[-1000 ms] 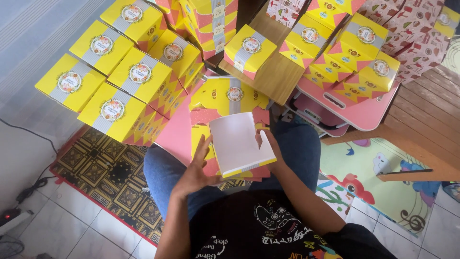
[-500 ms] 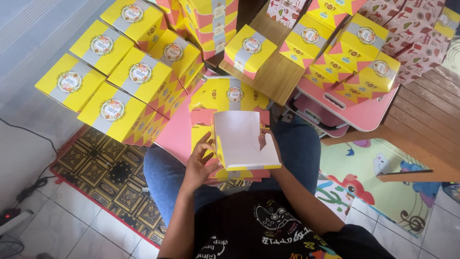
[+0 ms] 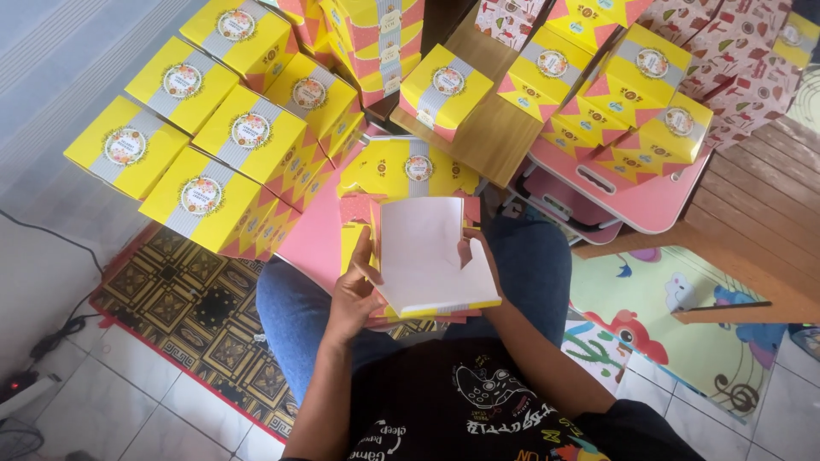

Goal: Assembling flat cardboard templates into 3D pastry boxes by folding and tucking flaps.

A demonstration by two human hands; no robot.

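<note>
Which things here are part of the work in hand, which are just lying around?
In hand:
- left hand gripping the box blank's edge
- right hand, mostly hidden behind the blank
- half-folded box blank, white inside
- flat blanks on the lap
- folded yellow boxes stacked left

Lying about:
- patterned mat
- pink table
- cables on the tiles

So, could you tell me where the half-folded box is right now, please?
In the head view it sits centre frame over the person's lap, white inside facing up: the box is held between the left hand and the mostly hidden right hand.
</note>
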